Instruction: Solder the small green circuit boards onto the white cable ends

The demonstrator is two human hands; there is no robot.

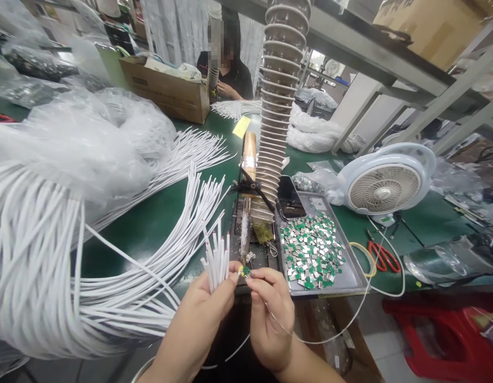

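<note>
My left hand (pixel 210 306) is closed around a bunch of white cables (pixel 217 260), their cut ends sticking up past the thumb. Between the fingertips of my right hand (pixel 272 311) is a small green circuit board (pixel 246 271), pinched close to the left fingertips. A yellow spot shows beside the board, too small to make out. Just above the fingers, a soldering iron (pixel 249 154) with a wooden-coloured handle is clamped upright, its tip pointing down at the board. A thin pale wire (pixel 342 332) curves past my right hand; whether the hand holds it is unclear.
A metal tray (pixel 350 271) of small green-and-silver boards and a phone (pixel 290 197) lie right of a ribbed extraction hose (pixel 284 80). Beyond are a fan (pixel 384 186) and red-handled pliers (pixel 384 258). White cables (pixel 34 255) heap up at left. Across the table sits a person (pixel 244 74).
</note>
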